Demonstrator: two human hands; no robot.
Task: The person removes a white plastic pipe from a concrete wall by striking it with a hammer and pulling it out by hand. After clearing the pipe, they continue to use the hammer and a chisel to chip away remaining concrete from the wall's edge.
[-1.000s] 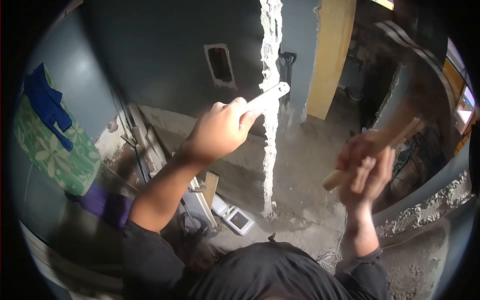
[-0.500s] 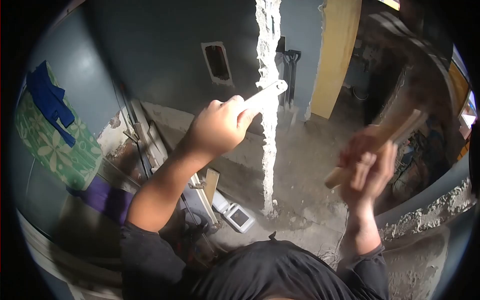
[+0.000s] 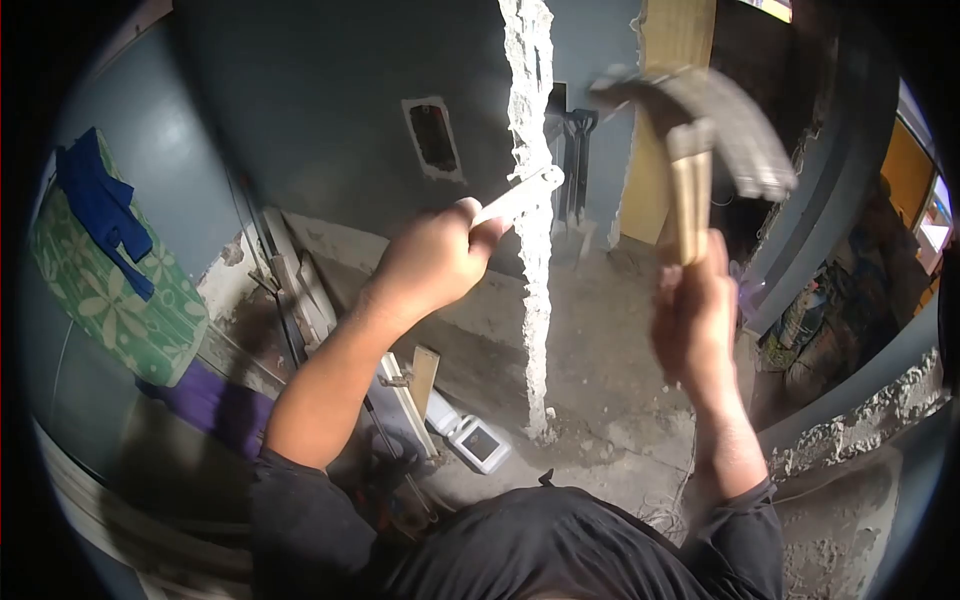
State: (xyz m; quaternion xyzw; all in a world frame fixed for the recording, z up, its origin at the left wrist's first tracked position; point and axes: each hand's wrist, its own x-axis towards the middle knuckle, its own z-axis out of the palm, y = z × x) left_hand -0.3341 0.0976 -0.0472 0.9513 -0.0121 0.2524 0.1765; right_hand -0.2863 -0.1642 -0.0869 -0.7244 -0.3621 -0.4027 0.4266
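Observation:
My left hand (image 3: 435, 255) is closed around a flat pale bar (image 3: 510, 199) with a rounded end that shows a small dark spot. That end lies at the rough, broken white edge of a wall (image 3: 535, 260); whether it touches cannot be told. To the right, my right hand (image 3: 695, 315) grips the wooden handle of a claw hammer (image 3: 690, 205). The hammer is raised, its handle nearly upright, and its curved metal head is blurred by motion.
A grey wall with a cut-out box opening (image 3: 433, 138) stands ahead. Wood strips and a white lamp-like device (image 3: 480, 444) lie on the floor below. Blue cloth (image 3: 100, 200) and a green flowered cloth (image 3: 130, 300) hang left. A broken low wall edge (image 3: 860, 415) runs along the right.
My right hand has swung the hammer from a blurred, tilted position at the right to a more upright one, its head now showing. My left hand and the bar have barely shifted.

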